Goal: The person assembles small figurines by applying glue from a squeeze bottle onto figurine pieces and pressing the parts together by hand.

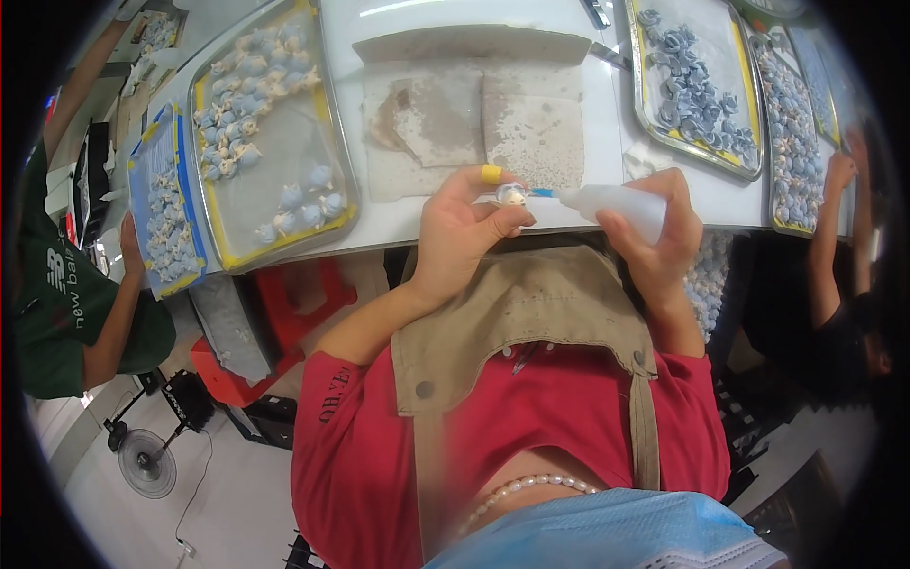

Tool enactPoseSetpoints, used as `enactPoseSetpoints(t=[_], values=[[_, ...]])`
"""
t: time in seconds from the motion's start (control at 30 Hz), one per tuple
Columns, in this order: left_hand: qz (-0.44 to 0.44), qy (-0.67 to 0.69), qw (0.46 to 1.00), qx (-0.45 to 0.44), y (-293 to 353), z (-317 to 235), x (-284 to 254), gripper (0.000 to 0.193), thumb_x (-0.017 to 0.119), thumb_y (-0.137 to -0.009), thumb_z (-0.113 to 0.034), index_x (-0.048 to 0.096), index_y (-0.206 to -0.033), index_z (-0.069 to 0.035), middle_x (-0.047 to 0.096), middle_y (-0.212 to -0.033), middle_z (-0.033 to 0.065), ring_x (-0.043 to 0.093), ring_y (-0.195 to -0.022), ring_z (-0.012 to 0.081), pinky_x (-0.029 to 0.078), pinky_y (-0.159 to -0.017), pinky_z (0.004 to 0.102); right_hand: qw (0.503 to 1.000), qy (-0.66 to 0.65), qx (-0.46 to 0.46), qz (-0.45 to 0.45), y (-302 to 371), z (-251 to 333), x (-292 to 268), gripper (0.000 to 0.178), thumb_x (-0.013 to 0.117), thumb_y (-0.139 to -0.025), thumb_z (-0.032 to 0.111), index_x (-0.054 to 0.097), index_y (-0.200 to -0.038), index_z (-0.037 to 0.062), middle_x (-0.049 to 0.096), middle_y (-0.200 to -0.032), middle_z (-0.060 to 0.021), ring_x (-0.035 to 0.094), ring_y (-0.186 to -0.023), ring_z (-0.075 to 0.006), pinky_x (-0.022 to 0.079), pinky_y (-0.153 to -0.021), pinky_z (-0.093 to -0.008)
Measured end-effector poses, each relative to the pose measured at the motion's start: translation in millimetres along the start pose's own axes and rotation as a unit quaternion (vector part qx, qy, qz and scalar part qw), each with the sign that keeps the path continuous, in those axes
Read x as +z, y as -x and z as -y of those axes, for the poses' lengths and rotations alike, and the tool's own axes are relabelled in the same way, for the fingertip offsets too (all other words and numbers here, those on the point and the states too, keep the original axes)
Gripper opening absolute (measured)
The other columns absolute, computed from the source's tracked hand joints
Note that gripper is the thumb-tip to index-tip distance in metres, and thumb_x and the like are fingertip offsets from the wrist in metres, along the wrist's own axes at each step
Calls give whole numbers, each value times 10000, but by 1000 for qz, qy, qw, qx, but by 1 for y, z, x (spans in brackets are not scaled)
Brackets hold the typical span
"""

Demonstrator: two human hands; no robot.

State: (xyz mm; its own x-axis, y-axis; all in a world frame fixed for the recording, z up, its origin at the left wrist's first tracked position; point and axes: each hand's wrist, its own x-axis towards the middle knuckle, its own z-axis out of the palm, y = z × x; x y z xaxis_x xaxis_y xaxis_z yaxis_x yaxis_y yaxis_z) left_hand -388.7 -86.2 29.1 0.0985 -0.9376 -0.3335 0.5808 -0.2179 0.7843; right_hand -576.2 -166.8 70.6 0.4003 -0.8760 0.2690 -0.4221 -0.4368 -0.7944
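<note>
My left hand [453, 232] pinches a small cream-and-blue figurine [512, 195] between thumb and fingers, just above the table's near edge. Yellow tape is wrapped round one of its fingers. A translucent white squeeze bottle [626, 205] lies in the grip of my right hand [666, 232]. Its blue tip [542, 192] points left at the figurine, very close to it; whether they touch I cannot tell. Beyond both hands a stained cardboard sheet [531, 119] with a raised back flap lies on the white table.
Left stands a yellow-edged tray [284, 142] of blue-and-cream figurines, beside a blue tray [156, 142] of more. A tray [716, 57] of blue-grey curled pieces sits back right, with another full tray [796, 228] beyond. People work at both sides. A red stool [303, 299] stands below the table.
</note>
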Motion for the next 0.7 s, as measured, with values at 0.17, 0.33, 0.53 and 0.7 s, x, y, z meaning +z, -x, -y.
enactPoseSetpoints(t=[0.17,0.33,0.53,0.7], values=[[-6,12,1000,-10,-1,0,-4,317,614,-786,-10,475,-1070,-24,550,-1056,120,592,-798,147,478,-650,203,1000,-13,2,-5,2,-6,0,294,745,-655,85,540,-856,19,534,-750,-52,519,-652,-129,420,-582,-242],[-16,33,999,-26,-1,-3,-5,281,591,-810,-43,474,-1064,-22,561,-1030,115,588,-790,155,467,-659,222,973,-150,170,-54,-14,-20,23,294,673,-739,98,508,-972,30,589,-833,-84,559,-719,-101,452,-615,-228],[63,14,997,31,0,-20,-6,274,585,-810,-34,477,-1062,-25,555,-1065,121,593,-793,153,473,-663,226,995,45,90,13,-35,-51,53,192,614,-787,183,564,-895,32,591,-773,-109,549,-802,-199,422,-718,-302],[46,21,998,25,-1,-23,-15,281,589,-805,-24,477,-1063,-27,554,-1069,121,595,-785,150,473,-663,224,964,239,-84,-81,-65,-74,5,154,604,-773,122,607,-911,55,614,-890,-78,552,-839,-228,418,-747,-315]])
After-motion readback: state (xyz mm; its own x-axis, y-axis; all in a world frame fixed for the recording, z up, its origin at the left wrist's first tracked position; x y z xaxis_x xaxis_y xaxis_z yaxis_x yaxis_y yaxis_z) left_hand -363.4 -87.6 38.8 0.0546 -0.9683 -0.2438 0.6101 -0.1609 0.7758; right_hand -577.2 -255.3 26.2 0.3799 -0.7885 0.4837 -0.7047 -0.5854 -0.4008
